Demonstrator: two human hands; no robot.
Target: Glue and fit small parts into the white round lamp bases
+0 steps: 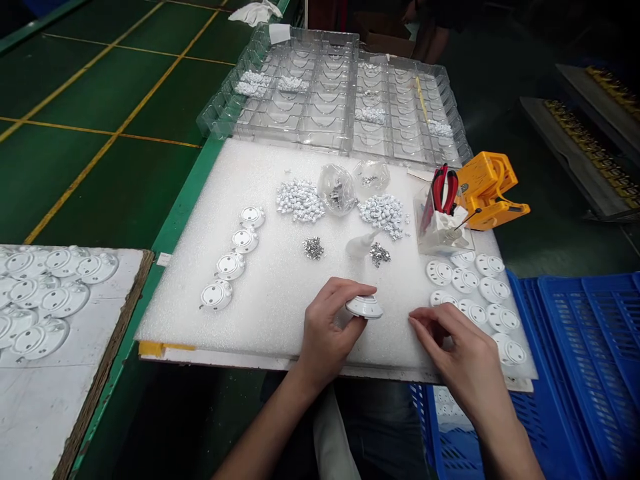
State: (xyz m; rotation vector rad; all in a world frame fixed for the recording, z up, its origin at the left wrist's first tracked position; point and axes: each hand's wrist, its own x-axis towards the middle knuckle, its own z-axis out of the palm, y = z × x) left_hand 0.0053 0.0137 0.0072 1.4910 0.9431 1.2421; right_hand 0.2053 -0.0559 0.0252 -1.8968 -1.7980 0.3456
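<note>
no readable text, numbers or signs, white tag [163, 259] on green table edge [176, 220], illegible

Open foam [273, 293] runs leftward from the left hand [327, 327]; a bottle [357, 247] blocks ahead.

1. A white disc [365, 307] is gripped by the left hand [327, 330], between thumb and fingers, over a white foam sheet [270, 300].
2. Now the right hand [463, 353]: held near, thumb and forefinger pinched together, any tiny contents too small to tell.
3. Four finished-looking discs [231, 266] are lined up at left; more discs [465, 281] are clustered at right.
4. White parts [300, 201] are heaped beyond, metal bits [313, 248] piled nearer.
5. Red-handled pliers [440, 190] are stood in a clear box [443, 241].
</note>
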